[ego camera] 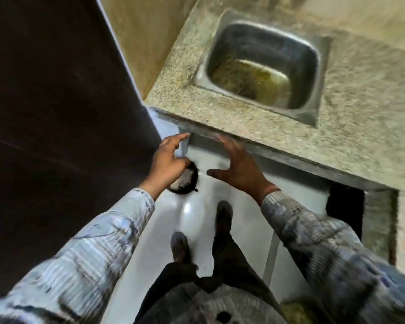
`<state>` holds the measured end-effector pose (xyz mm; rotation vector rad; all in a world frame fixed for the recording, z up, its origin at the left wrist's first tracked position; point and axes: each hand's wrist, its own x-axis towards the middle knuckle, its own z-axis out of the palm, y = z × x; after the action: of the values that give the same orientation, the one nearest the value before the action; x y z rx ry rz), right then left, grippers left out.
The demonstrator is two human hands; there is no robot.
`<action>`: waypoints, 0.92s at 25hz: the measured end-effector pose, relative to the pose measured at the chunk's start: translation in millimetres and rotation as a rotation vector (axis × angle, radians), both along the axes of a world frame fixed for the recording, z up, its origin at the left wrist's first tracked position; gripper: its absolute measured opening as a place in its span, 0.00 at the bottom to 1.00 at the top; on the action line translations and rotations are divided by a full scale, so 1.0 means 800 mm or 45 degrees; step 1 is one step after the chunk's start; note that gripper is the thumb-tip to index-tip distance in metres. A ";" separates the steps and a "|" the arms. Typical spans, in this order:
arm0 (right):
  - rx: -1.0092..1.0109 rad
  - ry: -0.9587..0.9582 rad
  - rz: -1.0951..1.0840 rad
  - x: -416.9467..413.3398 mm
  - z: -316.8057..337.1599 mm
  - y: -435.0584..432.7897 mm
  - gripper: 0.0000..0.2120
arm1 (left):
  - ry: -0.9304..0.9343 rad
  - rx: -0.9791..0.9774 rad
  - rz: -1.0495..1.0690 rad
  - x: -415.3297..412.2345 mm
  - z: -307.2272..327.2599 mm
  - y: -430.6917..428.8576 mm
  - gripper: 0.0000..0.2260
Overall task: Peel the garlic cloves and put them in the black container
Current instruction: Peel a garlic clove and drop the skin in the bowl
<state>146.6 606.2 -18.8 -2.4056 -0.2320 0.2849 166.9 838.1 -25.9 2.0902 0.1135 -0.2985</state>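
Standing at the granite counter [220, 118], you hold both hands out near its front edge.
Your right hand [240, 168] is spread, holding nothing; the black container [185, 181], whitish inside, sits right under your left hand [166, 161], but blur hides whether those fingers grip it.

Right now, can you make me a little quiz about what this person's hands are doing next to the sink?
1. True or false: the right hand is gripping something.
2. Which hand holds the black container? A) the left hand B) the right hand C) neither hand
3. Fill in the gap: the steel sink is set into the speckled stone ____.

Key
1. False: its fingers are spread and hold nothing.
2. A
3. counter
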 end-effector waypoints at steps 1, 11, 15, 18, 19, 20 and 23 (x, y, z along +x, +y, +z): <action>0.011 -0.029 -0.063 -0.016 0.025 -0.012 0.47 | -0.038 0.013 -0.086 -0.002 0.028 -0.011 0.33; 0.053 -0.209 -0.752 -0.181 0.137 -0.220 0.47 | -0.246 -0.034 -0.873 -0.035 0.147 -0.277 0.38; 0.051 -0.271 -0.968 -0.256 0.141 -0.333 0.46 | -0.292 -0.064 -1.143 -0.069 0.150 -0.430 0.36; 0.033 -0.310 -1.173 -0.308 0.135 -0.421 0.47 | -0.295 -0.125 -1.305 -0.108 0.153 -0.547 0.32; 0.028 -0.331 -1.227 -0.324 0.132 -0.444 0.47 | -0.295 -0.129 -1.343 -0.119 0.152 -0.580 0.31; 0.030 -0.350 -1.277 -0.338 0.129 -0.464 0.46 | -0.299 -0.126 -1.372 -0.131 0.148 -0.610 0.31; -0.016 -0.373 -1.435 -0.381 0.121 -0.529 0.43 | -0.301 -0.075 -1.502 -0.163 0.140 -0.704 0.33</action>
<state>-158.3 183.1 77.9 -2.1947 0.9720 -0.5768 36.7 275.2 86.0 1.8910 -1.2784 -0.7185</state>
